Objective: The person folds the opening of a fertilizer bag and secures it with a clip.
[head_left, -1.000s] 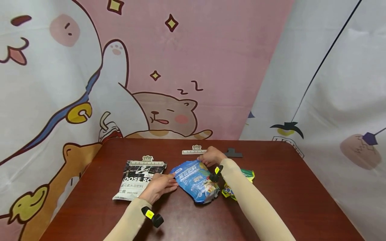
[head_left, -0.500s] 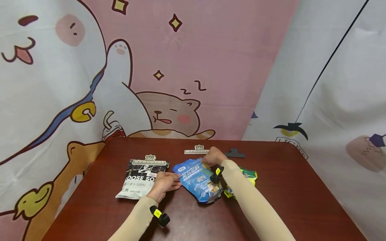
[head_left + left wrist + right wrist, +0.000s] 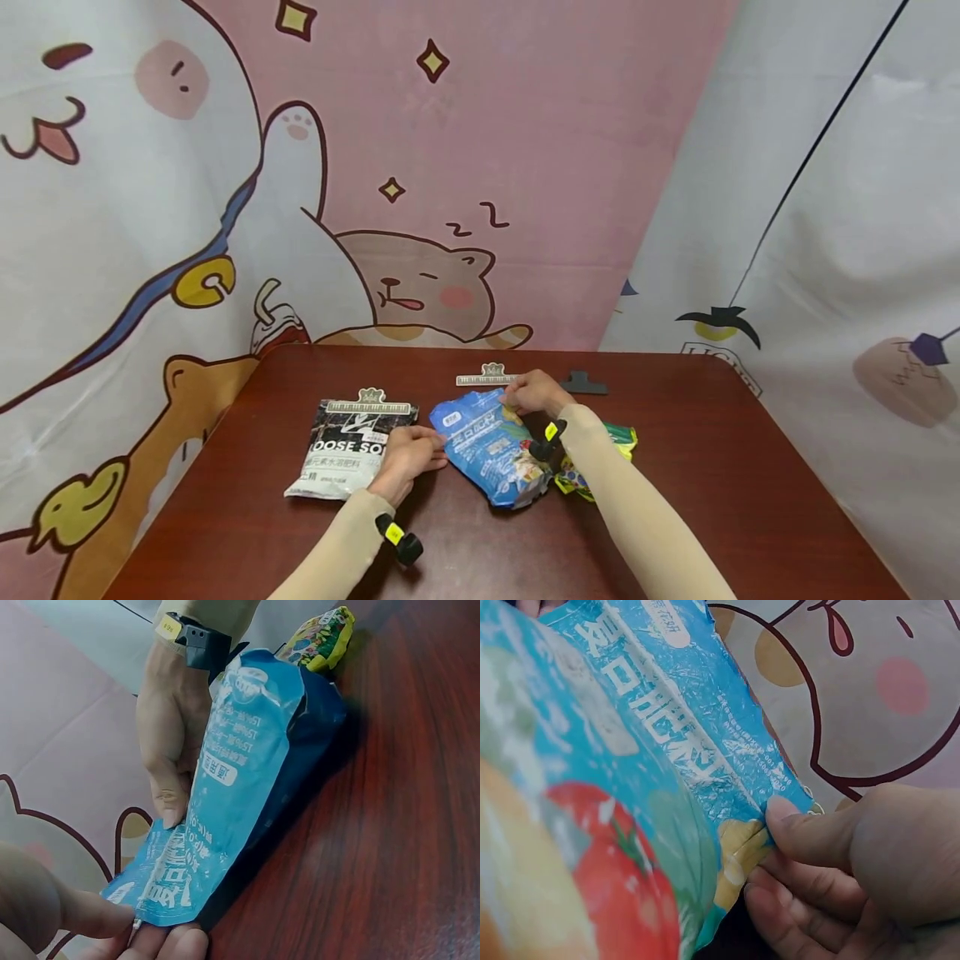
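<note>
Pinching opposite top corners of a glossy blue plastic pouch (image 3: pixel 487 454) at the frame's lower centre, the left hand (image 3: pixel 409 458) and right hand (image 3: pixel 536 392) seemingly hold its edge taut, a white piano-key-patterned clip (image 3: pixel 482 380) lying just beyond on the reddish-brown counter (image 3: pixel 712 483).

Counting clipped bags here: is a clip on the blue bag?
No: the blue bag shows none; left hand and right hand pinch its top; a white clip lies beyond.

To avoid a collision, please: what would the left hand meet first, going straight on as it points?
The blue bag, whose edge the left hand pinches; beyond it, perhaps the right hand, but depth is unclear.
</note>
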`<control>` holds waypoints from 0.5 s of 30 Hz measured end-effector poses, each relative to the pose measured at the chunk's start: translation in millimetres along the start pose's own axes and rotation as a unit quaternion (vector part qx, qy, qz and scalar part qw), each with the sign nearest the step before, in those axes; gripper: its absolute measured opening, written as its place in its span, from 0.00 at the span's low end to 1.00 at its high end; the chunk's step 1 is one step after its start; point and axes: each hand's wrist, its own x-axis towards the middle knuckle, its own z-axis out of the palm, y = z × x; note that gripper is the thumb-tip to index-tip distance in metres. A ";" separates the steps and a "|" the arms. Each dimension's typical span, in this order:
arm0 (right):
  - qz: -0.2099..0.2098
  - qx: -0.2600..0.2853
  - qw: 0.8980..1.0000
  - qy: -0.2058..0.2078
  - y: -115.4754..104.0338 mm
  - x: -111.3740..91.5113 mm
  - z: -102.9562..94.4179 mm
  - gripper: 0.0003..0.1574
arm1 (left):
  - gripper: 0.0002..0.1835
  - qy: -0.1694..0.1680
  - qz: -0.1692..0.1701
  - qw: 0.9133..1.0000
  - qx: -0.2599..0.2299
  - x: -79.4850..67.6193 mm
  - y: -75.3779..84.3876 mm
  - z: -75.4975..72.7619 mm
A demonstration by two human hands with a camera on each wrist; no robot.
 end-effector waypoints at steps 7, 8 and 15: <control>-0.010 0.055 0.998 0.004 9.5 -2.8 -3.3 0.10 | 0.10 0.011 0.009 1.000 -0.011 2.3 0.1 3.5; -0.010 0.065 0.998 0.006 10.4 -3.5 -3.8 0.10 | 0.10 0.011 0.009 1.000 -0.015 2.7 0.1 3.9; -0.023 0.118 0.992 0.037 12.7 -12.7 -7.1 0.11 | 0.11 0.017 0.032 0.999 -0.030 7.5 2.2 5.7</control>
